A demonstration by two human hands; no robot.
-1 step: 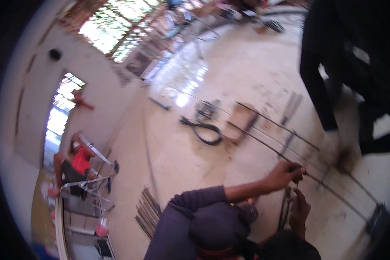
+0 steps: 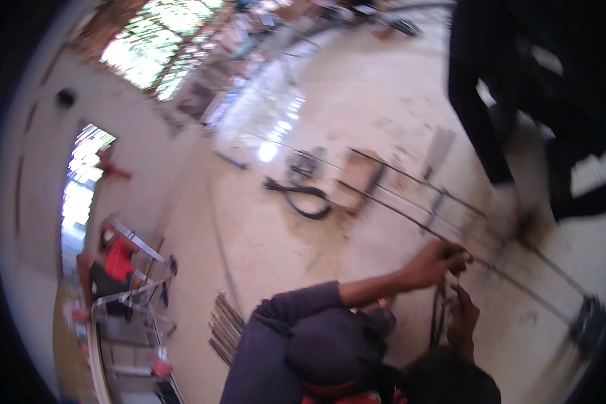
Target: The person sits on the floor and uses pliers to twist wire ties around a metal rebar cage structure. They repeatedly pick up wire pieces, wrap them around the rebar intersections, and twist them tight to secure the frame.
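My left hand [image 2: 440, 262] is closed at the nearer of two long dark steel rods [image 2: 390, 211], its fingers curled round it. Just below it, my right hand [image 2: 463, 316] has thumb and fingers raised in a pinch. A thin strand seems to run between both hands, too blurred to name. A dark looped tool [image 2: 438, 316], perhaps pincers, shows beside my right hand. Crosspieces [image 2: 440, 202] join the two rods into a ladder-like frame. My left sleeve [image 2: 303, 299] is dark purple; a round dark shape [image 2: 333, 347] covers the lower middle.
A co-worker in black [image 2: 481, 121] bends over the rods at right, a hand low near them. On the floor lie a brick-like block [image 2: 360, 172], a black coil [image 2: 310, 205] and several bars [image 2: 226, 330]. A person in red [image 2: 119, 259] sits beside metal-framed furniture at left.
The whole view has shifted, so the floor things and rods appear farther left and slightly higher. Both hands stay close together at the rod, with little visible change in grip.
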